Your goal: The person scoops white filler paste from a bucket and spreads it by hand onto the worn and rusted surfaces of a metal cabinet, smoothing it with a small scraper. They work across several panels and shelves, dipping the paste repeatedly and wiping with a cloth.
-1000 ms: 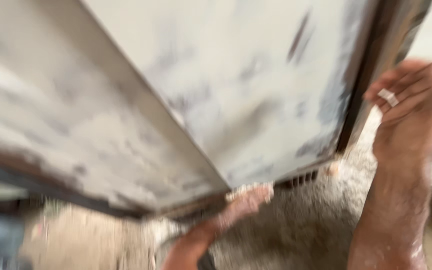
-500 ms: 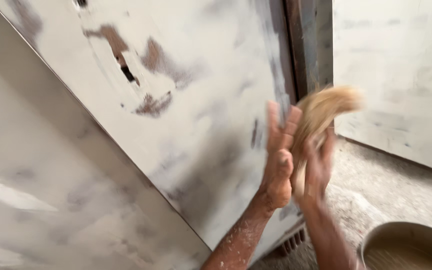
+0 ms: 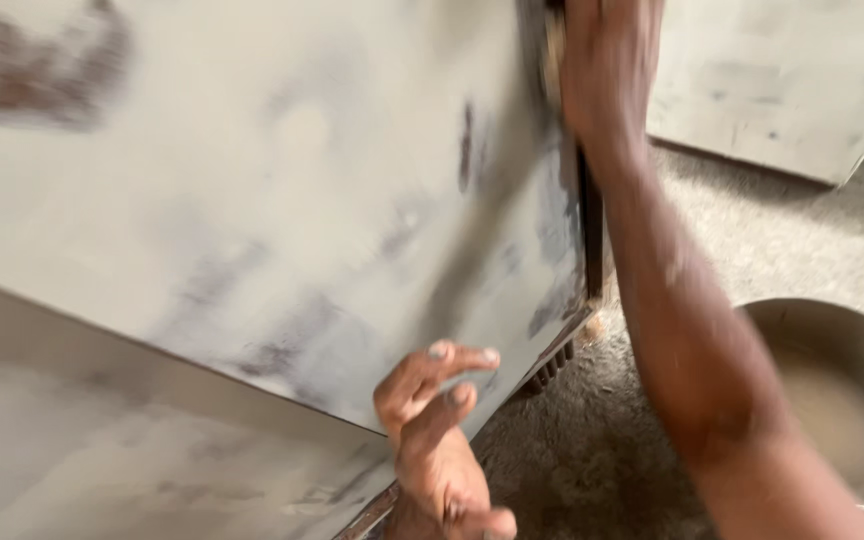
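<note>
Already your right hand rubs the big pale-grey sanded metal panel near its edge, grip unclear; dark patches remain, left hand loosely curled, empty.

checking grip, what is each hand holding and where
Right hand presses a blurred tan pad against the grey-white sanded metal panel's edge; the hold cannot be told. Left hand holds nothing.

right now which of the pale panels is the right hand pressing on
The big streaked panel filling the left, at its right edge under the right hand; the other panel stands apart behind.
</note>
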